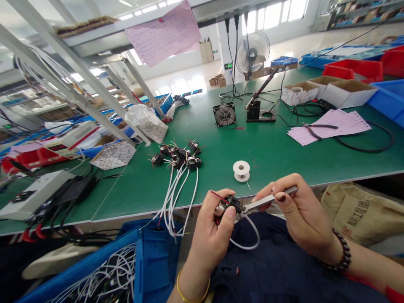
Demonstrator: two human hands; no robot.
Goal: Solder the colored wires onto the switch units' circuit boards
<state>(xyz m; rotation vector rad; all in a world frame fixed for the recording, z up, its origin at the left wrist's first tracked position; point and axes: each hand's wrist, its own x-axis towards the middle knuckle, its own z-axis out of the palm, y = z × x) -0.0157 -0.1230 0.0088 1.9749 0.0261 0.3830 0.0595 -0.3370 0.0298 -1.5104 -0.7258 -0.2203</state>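
From the head view, I see the left hand (213, 229) gripping a small black motor unit (225, 206) just off the bench's (208, 139) near edge, its white cable (259, 235) looping below. The right hand (304, 214) pinches a flat metal tool (265, 203), its tip against the unit's cable side. A solder spool (241, 171) sits on the bench close to that edge; left of it, more units (181, 156) lie piled, their white cables (170, 202) hanging over the edge.

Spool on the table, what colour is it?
The spool is white; best in the head view.
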